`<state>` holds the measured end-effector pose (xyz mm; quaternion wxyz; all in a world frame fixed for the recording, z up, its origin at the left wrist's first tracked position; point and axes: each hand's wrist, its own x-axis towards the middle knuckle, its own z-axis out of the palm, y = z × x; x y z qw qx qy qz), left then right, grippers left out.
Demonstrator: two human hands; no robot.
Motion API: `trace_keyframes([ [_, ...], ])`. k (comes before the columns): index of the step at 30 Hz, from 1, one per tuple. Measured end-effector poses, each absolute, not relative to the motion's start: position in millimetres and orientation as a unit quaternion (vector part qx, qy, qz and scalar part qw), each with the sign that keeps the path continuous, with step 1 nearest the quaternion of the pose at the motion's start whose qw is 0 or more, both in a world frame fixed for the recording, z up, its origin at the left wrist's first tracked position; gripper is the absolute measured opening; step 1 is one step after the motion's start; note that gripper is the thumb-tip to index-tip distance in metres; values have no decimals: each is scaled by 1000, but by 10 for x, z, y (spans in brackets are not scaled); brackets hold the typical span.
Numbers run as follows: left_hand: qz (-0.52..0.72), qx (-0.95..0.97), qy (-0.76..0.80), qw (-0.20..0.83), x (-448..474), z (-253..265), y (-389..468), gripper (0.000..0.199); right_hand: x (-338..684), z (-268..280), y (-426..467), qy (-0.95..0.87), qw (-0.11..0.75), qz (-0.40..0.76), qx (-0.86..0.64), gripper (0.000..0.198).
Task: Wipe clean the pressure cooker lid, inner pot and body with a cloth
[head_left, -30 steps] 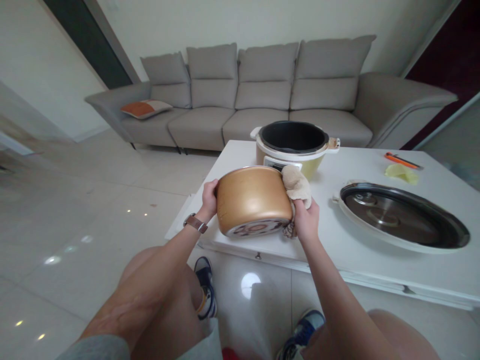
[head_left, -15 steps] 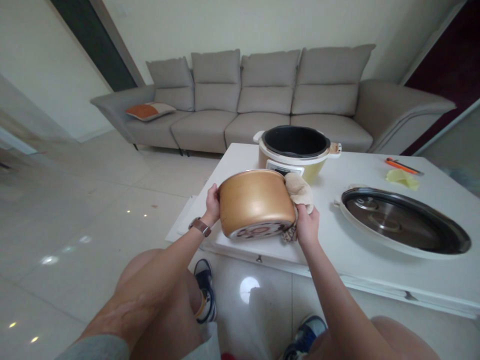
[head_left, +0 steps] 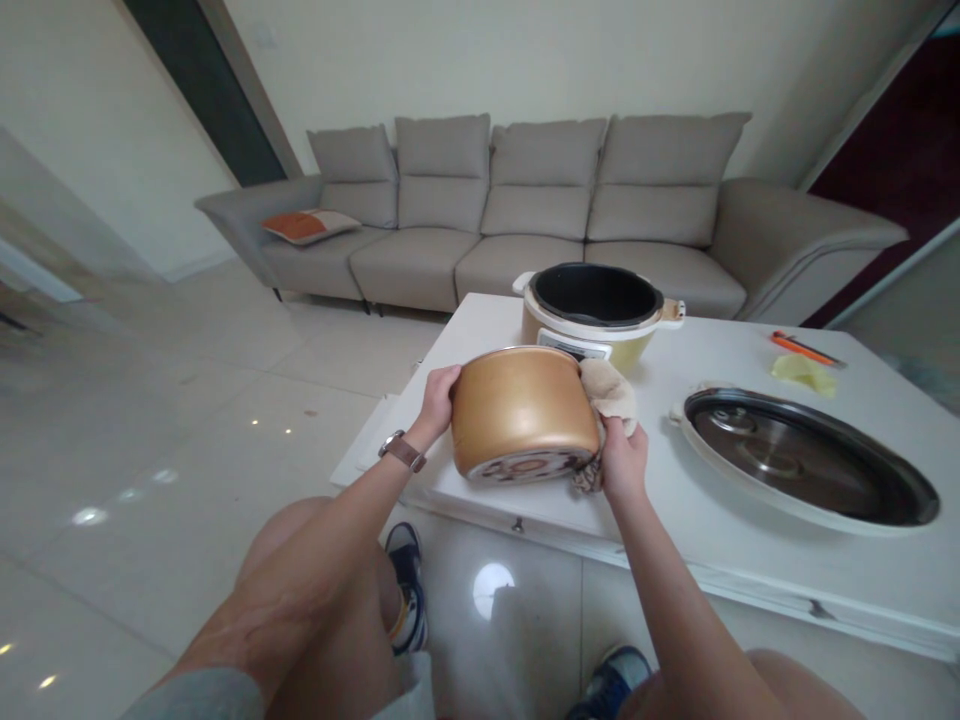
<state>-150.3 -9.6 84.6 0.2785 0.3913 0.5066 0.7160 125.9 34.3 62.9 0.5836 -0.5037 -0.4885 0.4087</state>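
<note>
A golden pot (head_left: 525, 408) is held tilted on its side above the table (head_left: 735, 520) edge, gripped by the left hand (head_left: 439, 398) at its rim. A beige cloth (head_left: 609, 392) is pressed against its other side by the right hand (head_left: 622, 458). Markings on the pot's base cannot be read. Just beyond the hands stands a cooker (head_left: 596, 312); a lid (head_left: 806, 455) lies right of the right hand.

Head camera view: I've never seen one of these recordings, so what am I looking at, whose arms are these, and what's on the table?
The camera sits on a person's head, looking forward and down, so the arms are their own. The left hand steadies a golden pot, tipped on its side; the right hand presses a cloth against it. On the white table stand an open cooker, its lid lying inside-up, a yellow rag and an orange tool. A grey sofa stands behind.
</note>
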Motion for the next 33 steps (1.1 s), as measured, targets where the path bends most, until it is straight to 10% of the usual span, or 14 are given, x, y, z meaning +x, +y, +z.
trace_keyframes([
  [13,673,484,507,235,-1346,1097,-183,50,1365,1176,114,-682,554,214,-427,36],
  [18,692,444,505,261,-1311,1082,-173,49,1346,1262,15,-818,492,105,-279,64],
  [33,721,420,493,246,-1406,902,-123,51,1374,1086,97,-756,524,191,-343,56],
])
